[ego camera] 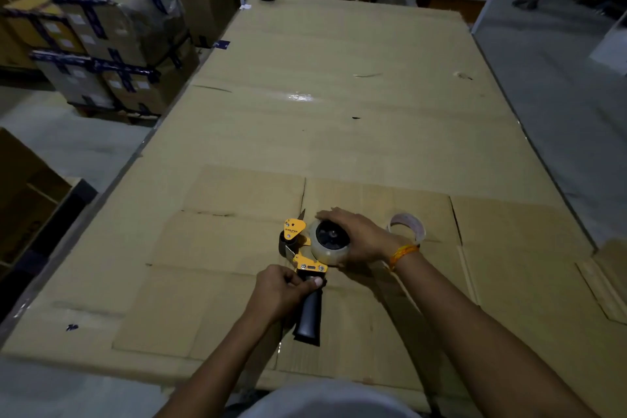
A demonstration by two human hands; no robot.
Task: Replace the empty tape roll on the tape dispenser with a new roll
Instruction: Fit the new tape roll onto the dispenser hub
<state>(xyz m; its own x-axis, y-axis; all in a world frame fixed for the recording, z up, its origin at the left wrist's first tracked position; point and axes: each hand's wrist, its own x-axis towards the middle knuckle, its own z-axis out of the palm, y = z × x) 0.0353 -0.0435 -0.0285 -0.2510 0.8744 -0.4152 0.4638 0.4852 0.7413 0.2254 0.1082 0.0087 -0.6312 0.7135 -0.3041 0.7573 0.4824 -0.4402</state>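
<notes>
Near the front edge of the cardboard-covered tabletop (339,95), your tape dispenser (307,268) lies on its side, with the new roll (330,244) already sitting over the black hub and the empty core (407,226) lying just beside your right wrist. Your left hand (280,293) is closed around the top of the black handle, thumb pressed at the yellow plate, while your right hand (359,237) is cupped over the far side of the roll, fingers curled against its rim. Judging from this, you're seating the roll, so push it square and flat onto the hub until it sits flush against the yellow frame, and keep the left hand firm so the dispenser doesn't skid on the cardboard. Check that the tape will feed off toward the roller and blade end with the sticky side facing down (whether the free end has been found yet can't be made out here). Keep your fingers away from the serrated blade at the tip. The dispenser's long axis runs roughly toward and away from you, tilted slightly left: the handle points back at your body, the blade end points away and to the left, and the roll's hub faces upward
</notes>
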